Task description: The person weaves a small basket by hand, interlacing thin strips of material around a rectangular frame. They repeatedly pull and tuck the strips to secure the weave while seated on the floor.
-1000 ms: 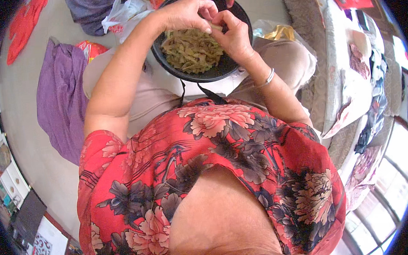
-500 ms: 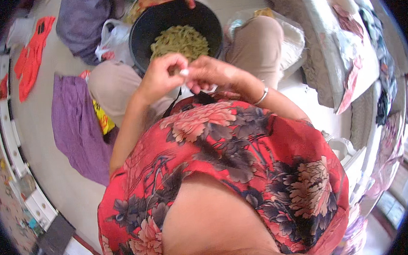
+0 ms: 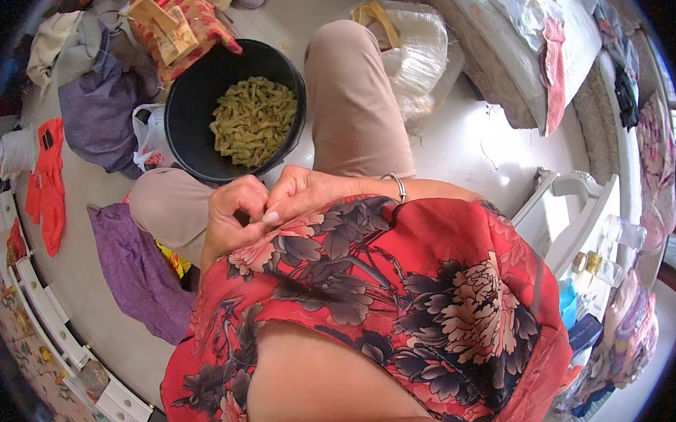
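Observation:
My left hand (image 3: 234,216) and my right hand (image 3: 300,194) meet at the front of my red floral shirt (image 3: 349,272), fingers curled and pinched together. Whatever is between their fingertips is hidden or too small to make out. Just beyond them, by my knees, stands a black bucket (image 3: 180,104) holding a heap of pale green-yellow shredded pieces (image 3: 249,120). A white plastic bag (image 3: 148,141) lies against the bucket's left side.
Wooden pieces (image 3: 156,21) rest on red patterned cloth behind the bucket. Purple cloth (image 3: 133,270) and red cloth (image 3: 48,174) lie on the floor leftward. A clear sack (image 3: 421,59), a cushioned seat (image 3: 534,60) with clothes and a white side table (image 3: 555,221) are rightward.
Both hands have come down from over the bucket to my shirt front, still close together with fingers bent. The view has shifted, showing more of the floor beyond the bucket.

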Action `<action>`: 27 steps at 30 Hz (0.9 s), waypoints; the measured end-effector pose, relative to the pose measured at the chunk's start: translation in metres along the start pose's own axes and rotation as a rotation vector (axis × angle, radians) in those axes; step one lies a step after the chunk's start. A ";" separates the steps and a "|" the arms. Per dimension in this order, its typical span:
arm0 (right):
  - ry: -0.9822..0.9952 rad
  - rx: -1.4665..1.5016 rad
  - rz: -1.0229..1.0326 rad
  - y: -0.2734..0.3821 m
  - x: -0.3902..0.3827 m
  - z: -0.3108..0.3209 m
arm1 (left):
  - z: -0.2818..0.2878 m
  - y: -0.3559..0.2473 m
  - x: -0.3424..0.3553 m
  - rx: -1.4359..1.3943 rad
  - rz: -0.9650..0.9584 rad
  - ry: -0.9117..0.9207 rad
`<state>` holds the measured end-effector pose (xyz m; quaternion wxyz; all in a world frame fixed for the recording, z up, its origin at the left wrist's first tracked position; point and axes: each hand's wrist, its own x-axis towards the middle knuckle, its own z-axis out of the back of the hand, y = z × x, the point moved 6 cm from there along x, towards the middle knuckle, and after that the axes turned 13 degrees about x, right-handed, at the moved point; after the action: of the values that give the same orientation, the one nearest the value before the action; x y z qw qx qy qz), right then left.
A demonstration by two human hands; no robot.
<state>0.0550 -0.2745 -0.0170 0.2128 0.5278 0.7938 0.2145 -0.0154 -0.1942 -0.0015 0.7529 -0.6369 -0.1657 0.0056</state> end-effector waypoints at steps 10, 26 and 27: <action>-0.859 -0.434 0.870 0.177 -0.058 0.161 | 0.041 0.055 0.026 0.864 0.365 -0.328; -1.472 -1.445 -0.023 0.171 -0.118 0.481 | 0.020 -0.221 0.177 0.011 -0.407 0.165; -1.558 -1.455 0.063 0.172 -0.128 0.478 | 0.015 -0.223 0.179 -0.004 -0.427 0.209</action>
<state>0.4983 -0.2778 -0.2967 0.9202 0.2858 0.1061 0.2457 0.1043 -0.1825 0.2580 0.7489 -0.5859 -0.2178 -0.2199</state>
